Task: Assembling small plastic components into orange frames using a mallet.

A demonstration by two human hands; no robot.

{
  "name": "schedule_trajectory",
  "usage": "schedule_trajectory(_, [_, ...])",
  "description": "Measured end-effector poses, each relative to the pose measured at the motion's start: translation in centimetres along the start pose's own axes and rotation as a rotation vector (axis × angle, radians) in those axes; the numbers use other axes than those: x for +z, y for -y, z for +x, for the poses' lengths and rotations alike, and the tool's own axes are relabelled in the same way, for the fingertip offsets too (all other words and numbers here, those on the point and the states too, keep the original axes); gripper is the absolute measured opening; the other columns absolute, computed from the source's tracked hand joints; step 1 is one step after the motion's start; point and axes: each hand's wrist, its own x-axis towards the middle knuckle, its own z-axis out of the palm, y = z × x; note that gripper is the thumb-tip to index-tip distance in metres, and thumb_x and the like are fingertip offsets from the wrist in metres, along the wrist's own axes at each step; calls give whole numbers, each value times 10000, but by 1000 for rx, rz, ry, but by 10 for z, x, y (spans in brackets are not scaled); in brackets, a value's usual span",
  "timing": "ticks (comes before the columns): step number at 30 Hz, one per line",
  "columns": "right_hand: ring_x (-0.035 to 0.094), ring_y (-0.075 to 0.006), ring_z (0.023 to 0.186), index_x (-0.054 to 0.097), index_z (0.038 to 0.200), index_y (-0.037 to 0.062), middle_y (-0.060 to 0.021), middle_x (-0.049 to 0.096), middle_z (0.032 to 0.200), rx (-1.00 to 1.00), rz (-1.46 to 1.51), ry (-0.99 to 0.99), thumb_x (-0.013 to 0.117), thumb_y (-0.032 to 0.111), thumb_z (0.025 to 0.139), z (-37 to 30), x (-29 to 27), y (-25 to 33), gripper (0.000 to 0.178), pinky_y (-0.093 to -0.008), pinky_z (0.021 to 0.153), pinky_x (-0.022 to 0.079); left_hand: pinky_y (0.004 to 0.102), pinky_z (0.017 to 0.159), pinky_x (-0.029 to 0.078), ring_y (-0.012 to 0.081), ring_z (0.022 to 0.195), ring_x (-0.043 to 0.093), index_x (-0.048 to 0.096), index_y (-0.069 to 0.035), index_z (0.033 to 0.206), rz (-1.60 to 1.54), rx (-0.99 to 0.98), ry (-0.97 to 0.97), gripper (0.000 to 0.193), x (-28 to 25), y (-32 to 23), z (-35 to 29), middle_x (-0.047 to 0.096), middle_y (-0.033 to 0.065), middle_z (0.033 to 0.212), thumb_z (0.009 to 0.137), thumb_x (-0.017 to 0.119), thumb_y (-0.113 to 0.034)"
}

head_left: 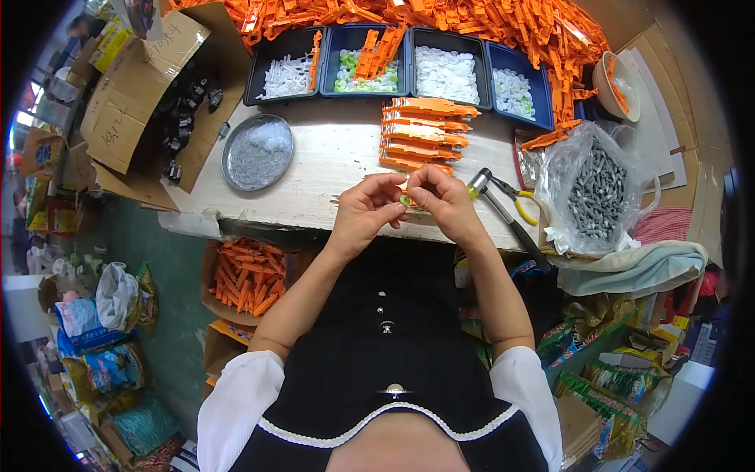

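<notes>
An opened cardboard box (118, 130) with small black parts (187, 118) stands at the far left of the tabletop (326, 149). Just beside it lies a round grey dish (250, 187). Behind, four trays run in a row: a black one (283, 46) of white pieces, a blue one (342, 39) of white and green pieces with orange parts on top, a dark one (444, 39) of white pieces, then another blue one (511, 59).

Near the front edge, the left hand (368, 211) has a narrow grip, thumb and finger pinching a small green piece (405, 200). Behind the hands lies a row of orange assemblies (423, 130). The right hand (444, 200) brings its fingertips together right at the piece; I cannot tell whether its grip closes on it.

Farther right are a black-handled hammer (515, 224), yellow-handled pliers (525, 208) and a clear plastic bag (562, 177) of grey parts (598, 189).
</notes>
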Motion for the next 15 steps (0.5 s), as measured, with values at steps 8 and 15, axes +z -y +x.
schedule_trajectory(8, [434, -53, 730, 511, 833, 34, 31, 488, 775, -14, -94, 8, 558, 69, 848, 0, -1, 5, 61, -194, 647, 367, 235, 599, 512, 139, 709, 605, 523, 14, 1113, 13, 9, -20, 336, -1, 1, -3, 583, 74, 849, 789, 605, 42])
schedule_trajectory(15, [452, -66, 732, 512, 822, 22, 14, 505, 763, -91, -271, 9, 563, 61, 839, 2, 3, 3, 67, -206, 660, 377, 234, 596, 510, 136, 712, 602, 522, 16, 1116, 21, 10, -25, 337, -1, 3, -4, 583, 72, 851, 790, 599, 46])
